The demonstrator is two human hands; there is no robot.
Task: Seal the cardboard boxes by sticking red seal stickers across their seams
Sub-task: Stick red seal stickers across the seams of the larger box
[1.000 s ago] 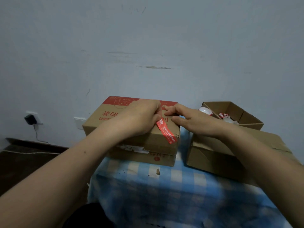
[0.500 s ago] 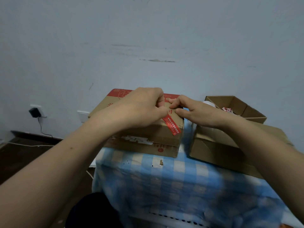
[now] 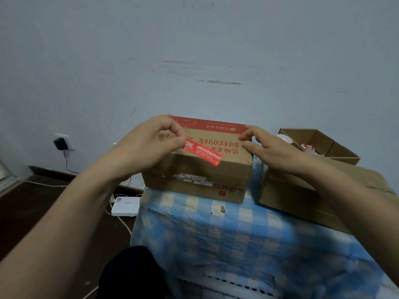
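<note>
Scuffed blue wall [image 3: 194, 39], dark floor [image 3: 26, 208], checked tbl cloth [image 3: 237, 234], plugged socket [image 3: 62, 141].

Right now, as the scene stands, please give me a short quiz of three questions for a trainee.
1. True or false: the right hand touches the closed brown cardboard box.
2. What does the left hand pinch? A. the long red seal sticker B. a pair of scissors C. a roll of clear tape
3. Short answer: what pattern has the blue and white cloth under the box?
Key: 1 true; 2 A; 3 checks.
</note>
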